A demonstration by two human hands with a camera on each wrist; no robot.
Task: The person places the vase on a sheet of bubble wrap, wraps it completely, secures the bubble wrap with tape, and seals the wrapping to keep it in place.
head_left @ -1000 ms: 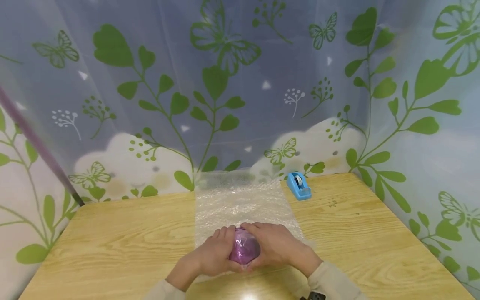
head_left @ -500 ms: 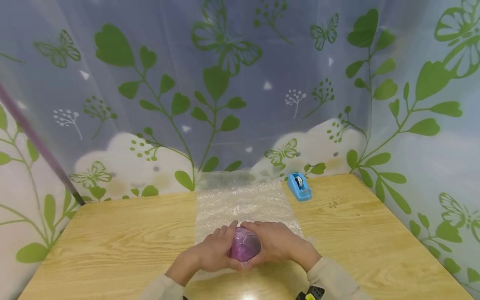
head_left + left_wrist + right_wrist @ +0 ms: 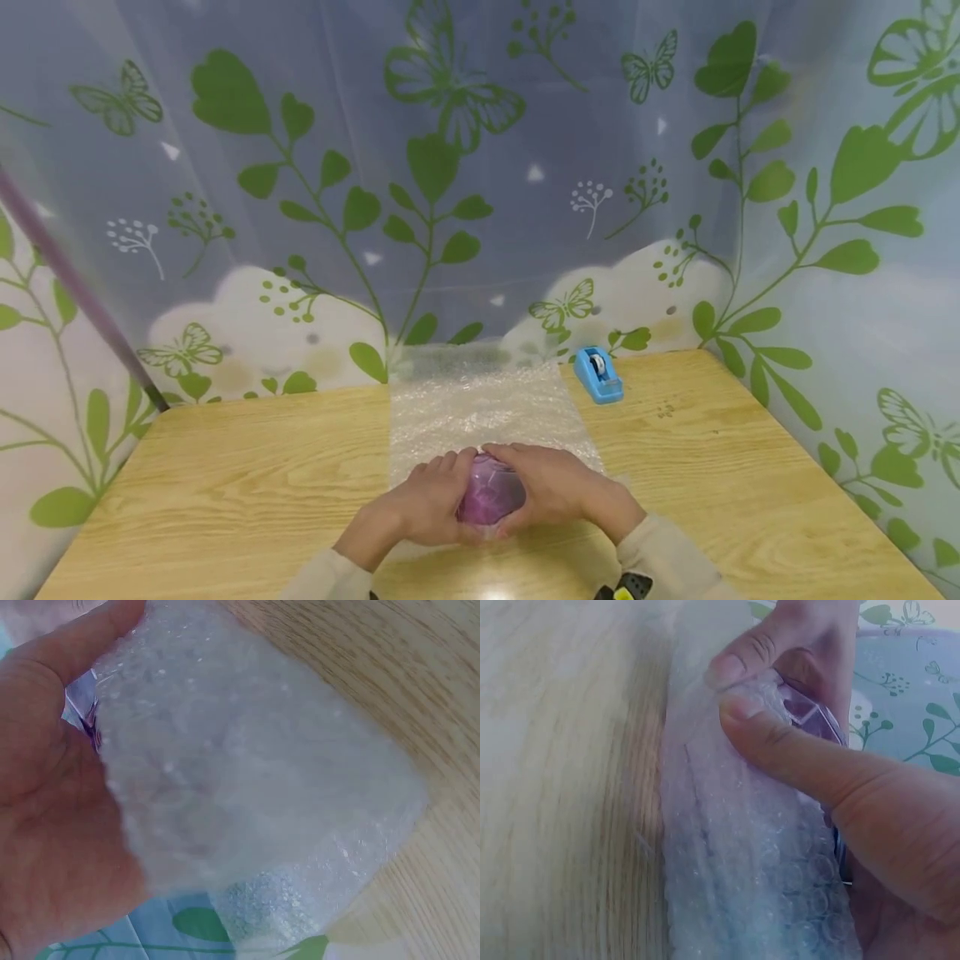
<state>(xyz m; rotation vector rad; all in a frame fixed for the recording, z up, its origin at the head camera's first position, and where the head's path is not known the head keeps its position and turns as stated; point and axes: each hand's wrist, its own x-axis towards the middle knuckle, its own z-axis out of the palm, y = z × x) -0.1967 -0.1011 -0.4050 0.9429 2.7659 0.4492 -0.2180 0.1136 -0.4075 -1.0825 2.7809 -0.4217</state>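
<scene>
Between my two hands, a see-through purple faceted object [image 3: 491, 492] is held over the near part of a bubble wrap sheet [image 3: 487, 408]. My left hand [image 3: 427, 504] grips its left side and my right hand [image 3: 558, 492] its right side. In the right wrist view, both thumbs press the folded-up near end of the bubble wrap [image 3: 735, 847] against the object; its clear faceted edge [image 3: 810, 712] shows behind the wrap. The wrap [image 3: 247, 750] hides most of the object in the left wrist view. Its exact kind is unclear.
A blue tape dispenser [image 3: 598, 375] stands right of the sheet's far end. The wooden table [image 3: 255, 475] extends to both sides. A patterned curtain [image 3: 480, 208] rises behind the table, and a purple pole [image 3: 82, 292] slants at the left.
The purple object shifts very slightly to the right between my hands. Both hands keep nearly the same grip and place.
</scene>
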